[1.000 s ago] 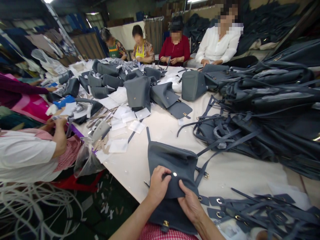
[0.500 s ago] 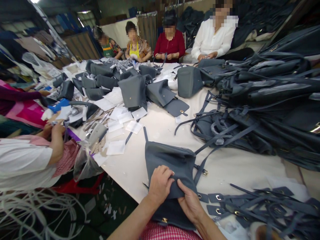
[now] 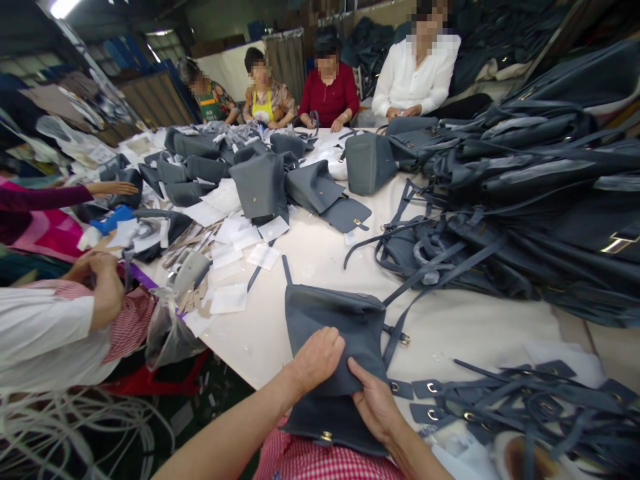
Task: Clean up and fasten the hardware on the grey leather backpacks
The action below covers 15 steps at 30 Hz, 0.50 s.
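A dark blue-grey bag [image 3: 310,310] lies on the table's near edge and over my lap. Its flap, with a gold clasp, hangs towards me, and its straps reach out behind. My left hand [image 3: 320,359] is closed with curled fingers against the front panel; whatever its fingertips hold is hidden. Lower on the same panel, my right hand [image 3: 373,403] grips the bag's edge, thumb on top and fingers underneath.
Several similar bags [image 3: 260,183] stand across the table [image 3: 260,313], among white paper pieces [image 3: 229,298]. A big bag pile [image 3: 525,193] rises at right, near loose buckled straps [image 3: 500,407]. A co-worker in white [image 3: 45,333] sits close at left; other people sit opposite.
My left hand has curled its fingers tighter and its forearm has swung outwards to the left. My right hand keeps its grip. At far left, a co-worker's arm now stretches over the table.
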Each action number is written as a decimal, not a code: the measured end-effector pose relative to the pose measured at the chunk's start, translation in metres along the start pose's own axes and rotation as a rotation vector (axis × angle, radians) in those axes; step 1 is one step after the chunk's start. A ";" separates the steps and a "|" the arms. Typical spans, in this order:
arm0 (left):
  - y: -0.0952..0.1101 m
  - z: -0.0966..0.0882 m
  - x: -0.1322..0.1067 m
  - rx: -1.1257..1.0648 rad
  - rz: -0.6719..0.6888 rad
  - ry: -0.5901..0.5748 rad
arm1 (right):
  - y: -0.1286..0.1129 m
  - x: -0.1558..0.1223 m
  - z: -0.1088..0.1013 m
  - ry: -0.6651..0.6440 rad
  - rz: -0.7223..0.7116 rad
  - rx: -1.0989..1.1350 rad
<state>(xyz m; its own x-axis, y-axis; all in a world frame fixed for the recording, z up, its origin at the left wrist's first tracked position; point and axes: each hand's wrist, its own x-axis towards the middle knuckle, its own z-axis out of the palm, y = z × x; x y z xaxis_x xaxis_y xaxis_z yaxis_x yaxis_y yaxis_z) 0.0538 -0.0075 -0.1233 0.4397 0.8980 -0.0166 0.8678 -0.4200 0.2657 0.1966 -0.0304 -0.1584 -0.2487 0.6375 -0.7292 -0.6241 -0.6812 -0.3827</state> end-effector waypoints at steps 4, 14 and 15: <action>-0.002 0.006 0.003 -0.042 -0.096 0.030 | -0.001 -0.002 0.002 -0.003 -0.005 0.004; -0.049 -0.020 -0.003 -0.054 -0.516 0.280 | -0.005 -0.001 0.000 0.005 0.009 0.016; -0.048 -0.028 -0.007 -0.054 -0.513 0.281 | -0.005 -0.001 0.000 0.004 0.010 0.018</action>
<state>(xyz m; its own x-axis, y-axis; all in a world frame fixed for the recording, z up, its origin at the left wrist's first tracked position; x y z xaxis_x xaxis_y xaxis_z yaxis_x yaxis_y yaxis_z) 0.0024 0.0098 -0.1092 -0.1177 0.9882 0.0980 0.9371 0.0779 0.3404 0.1998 -0.0271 -0.1557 -0.2519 0.6288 -0.7356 -0.6346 -0.6812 -0.3651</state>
